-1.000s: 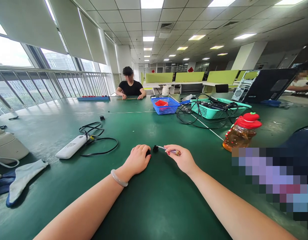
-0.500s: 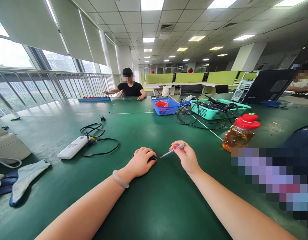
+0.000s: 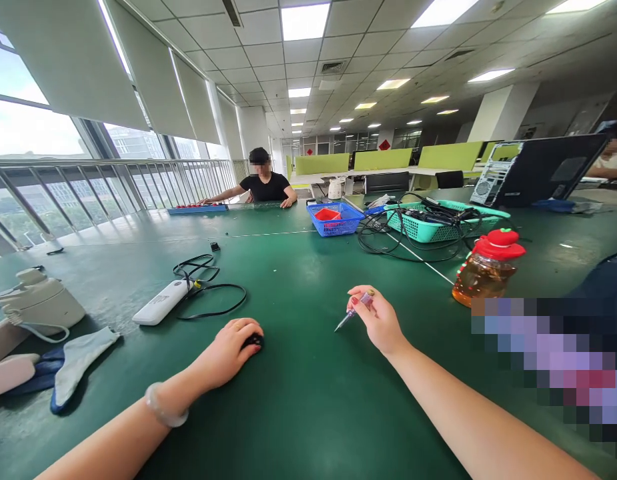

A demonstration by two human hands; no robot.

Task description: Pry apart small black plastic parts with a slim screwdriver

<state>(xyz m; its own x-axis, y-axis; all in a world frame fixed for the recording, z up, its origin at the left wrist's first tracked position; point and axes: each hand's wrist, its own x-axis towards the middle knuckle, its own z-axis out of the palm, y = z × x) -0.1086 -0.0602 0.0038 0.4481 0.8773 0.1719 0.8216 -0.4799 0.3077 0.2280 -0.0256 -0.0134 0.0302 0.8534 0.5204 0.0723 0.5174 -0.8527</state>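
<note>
My left hand [image 3: 232, 350] is curled over a black computer mouse [image 3: 253, 341] on the green table; fingers cover most of it. In my right hand [image 3: 381, 323], a small screwdriver [image 3: 358, 308] with a clear purplish handle is pinched between thumb and fingers. Its thin metal shaft slants down to the left, the tip close above or at the tabletop; I cannot tell whether it touches. A wide stretch of green table [image 3: 293, 380] lies between the two hands.
Left are a white power bank [image 3: 163, 303] with black cable, a glove [image 3: 83, 367] and a beige bag-like item [image 3: 41, 300]. Ahead stand blue [image 3: 335, 223] and teal [image 3: 428, 230] baskets with cables; right, a red-lidded bottle [image 3: 488, 270] and a computer case [image 3: 543, 170]. A person [image 3: 265, 183] sits opposite.
My left hand has slid left and toward me with the mouse, away from the screwdriver. My right hand stays nearly in place, the screwdriver now pointing more steeply down. The view has shifted slightly.
</note>
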